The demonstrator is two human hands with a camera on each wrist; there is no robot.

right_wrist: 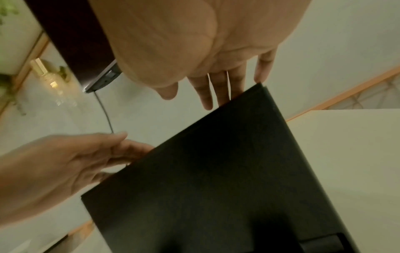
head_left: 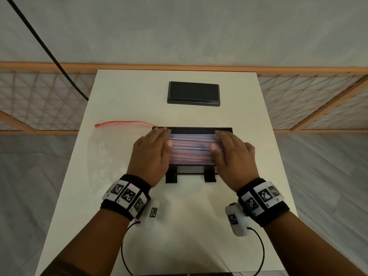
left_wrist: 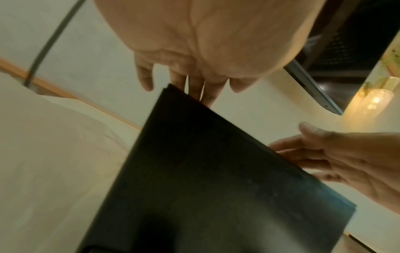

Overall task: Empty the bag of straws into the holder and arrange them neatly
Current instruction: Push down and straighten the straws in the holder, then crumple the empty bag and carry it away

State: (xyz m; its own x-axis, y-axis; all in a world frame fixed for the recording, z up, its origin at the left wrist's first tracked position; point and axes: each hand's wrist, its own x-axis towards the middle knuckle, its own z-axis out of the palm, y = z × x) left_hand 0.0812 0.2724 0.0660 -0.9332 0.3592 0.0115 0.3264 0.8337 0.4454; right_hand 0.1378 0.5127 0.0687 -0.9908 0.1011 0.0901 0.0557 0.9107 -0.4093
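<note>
A black holder [head_left: 191, 129] sits mid-table, filled with a layer of striped pink and blue straws [head_left: 191, 148] lying side to side. My left hand [head_left: 152, 151] lies flat on the straws' left ends, fingers straight. At the right ends my right hand [head_left: 232, 154] lies the same way. The empty clear bag [head_left: 111, 148] with a red zip strip lies left of the holder. In the left wrist view the holder's black wall [left_wrist: 205, 171] fills the middle under my left hand [left_wrist: 194, 68]. The right wrist view shows the same wall [right_wrist: 216, 171] below my right hand [right_wrist: 216, 77].
A black lid [head_left: 193, 94] lies flat on the white table [head_left: 179, 226] beyond the holder. A black cable [head_left: 45, 48] hangs at the far left. A wooden lattice barrier [head_left: 39, 96] runs behind the table. Wrist camera cords trail near the table's front edge.
</note>
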